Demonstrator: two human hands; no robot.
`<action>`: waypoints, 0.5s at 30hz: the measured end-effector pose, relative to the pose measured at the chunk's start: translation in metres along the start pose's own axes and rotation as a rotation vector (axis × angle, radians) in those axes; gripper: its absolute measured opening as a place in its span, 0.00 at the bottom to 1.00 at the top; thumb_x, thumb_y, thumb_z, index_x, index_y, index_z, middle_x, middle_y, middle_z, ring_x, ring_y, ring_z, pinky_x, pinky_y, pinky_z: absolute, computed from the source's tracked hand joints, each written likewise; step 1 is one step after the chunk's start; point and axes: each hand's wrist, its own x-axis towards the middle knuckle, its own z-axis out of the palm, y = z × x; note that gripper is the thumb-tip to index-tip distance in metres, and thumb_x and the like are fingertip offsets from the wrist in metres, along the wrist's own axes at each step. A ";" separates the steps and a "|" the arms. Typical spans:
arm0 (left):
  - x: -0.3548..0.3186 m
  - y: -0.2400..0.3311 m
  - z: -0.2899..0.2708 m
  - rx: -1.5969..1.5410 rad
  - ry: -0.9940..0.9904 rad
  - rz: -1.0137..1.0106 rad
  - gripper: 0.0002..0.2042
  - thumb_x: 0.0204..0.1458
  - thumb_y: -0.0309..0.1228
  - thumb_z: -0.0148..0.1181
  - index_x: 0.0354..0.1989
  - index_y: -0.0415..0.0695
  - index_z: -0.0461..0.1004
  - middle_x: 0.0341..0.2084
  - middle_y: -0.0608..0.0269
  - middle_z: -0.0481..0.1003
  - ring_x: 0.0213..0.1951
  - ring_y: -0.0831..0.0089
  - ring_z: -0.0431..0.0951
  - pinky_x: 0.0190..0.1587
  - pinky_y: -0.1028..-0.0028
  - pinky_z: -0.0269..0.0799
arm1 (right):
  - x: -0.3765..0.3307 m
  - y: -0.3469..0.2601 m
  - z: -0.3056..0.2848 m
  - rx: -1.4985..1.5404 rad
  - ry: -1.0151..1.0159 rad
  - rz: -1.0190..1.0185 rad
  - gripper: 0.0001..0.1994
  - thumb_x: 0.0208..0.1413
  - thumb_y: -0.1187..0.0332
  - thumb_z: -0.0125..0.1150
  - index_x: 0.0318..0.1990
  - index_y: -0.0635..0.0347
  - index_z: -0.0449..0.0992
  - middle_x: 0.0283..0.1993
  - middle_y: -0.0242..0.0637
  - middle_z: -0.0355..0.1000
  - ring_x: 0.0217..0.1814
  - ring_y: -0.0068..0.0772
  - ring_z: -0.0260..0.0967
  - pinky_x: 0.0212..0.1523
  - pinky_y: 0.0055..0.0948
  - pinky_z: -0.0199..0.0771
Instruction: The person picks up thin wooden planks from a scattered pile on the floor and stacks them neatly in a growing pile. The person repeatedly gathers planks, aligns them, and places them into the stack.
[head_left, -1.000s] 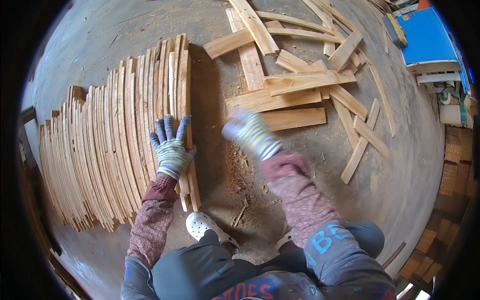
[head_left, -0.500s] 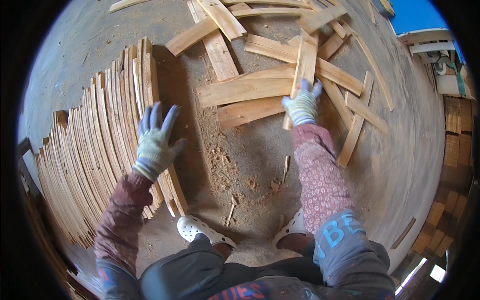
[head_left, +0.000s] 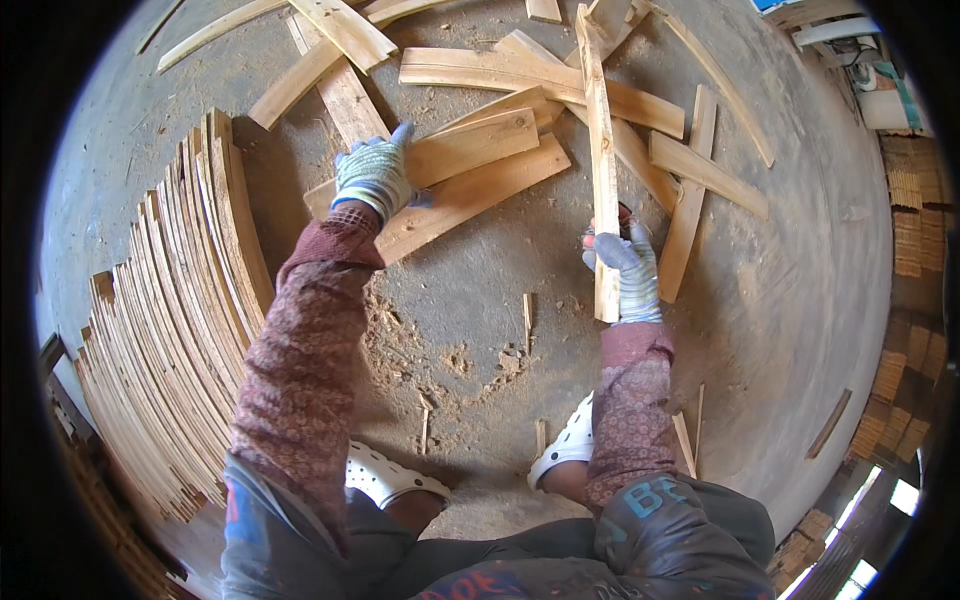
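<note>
A wooden slat [head_left: 600, 170] ran forward from the gloved right hand [head_left: 630, 265], its near end clasped between thumb and fingers. The gloved left hand [head_left: 373, 178] lay across a flat board [head_left: 475, 147]; whether it gripped, I could not tell. Loose planks [head_left: 690, 195] overlapped on the grey floor [head_left: 770, 350], strewn with wood shavings [head_left: 455, 358]; packed strips [head_left: 185, 290] lined the left, stacked timber [head_left: 908, 190] the right.
</note>
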 end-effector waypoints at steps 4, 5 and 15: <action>-0.014 -0.009 0.000 -0.252 -0.161 0.072 0.44 0.32 0.51 0.85 0.59 0.42 0.73 0.47 0.47 0.81 0.53 0.53 0.80 0.59 0.60 0.74 | 0.001 -0.013 -0.021 0.272 -0.245 0.056 0.37 0.49 0.62 0.77 0.66 0.63 0.67 0.54 0.40 0.73 0.48 0.31 0.76 0.43 0.28 0.83; -0.025 -0.001 -0.002 -0.361 -0.220 0.066 0.42 0.32 0.50 0.85 0.57 0.41 0.75 0.46 0.46 0.81 0.52 0.54 0.81 0.58 0.61 0.75 | -0.004 -0.024 -0.011 0.382 -0.325 0.059 0.39 0.49 0.62 0.77 0.67 0.64 0.66 0.56 0.43 0.72 0.50 0.33 0.75 0.44 0.29 0.83; -0.059 0.063 0.074 -0.243 0.181 0.121 0.35 0.44 0.36 0.76 0.64 0.54 0.70 0.57 0.54 0.73 0.59 0.48 0.71 0.61 0.49 0.67 | 0.037 -0.074 0.037 -0.024 -0.219 -0.190 0.35 0.45 0.74 0.77 0.64 0.53 0.72 0.48 0.34 0.77 0.41 0.26 0.77 0.41 0.24 0.83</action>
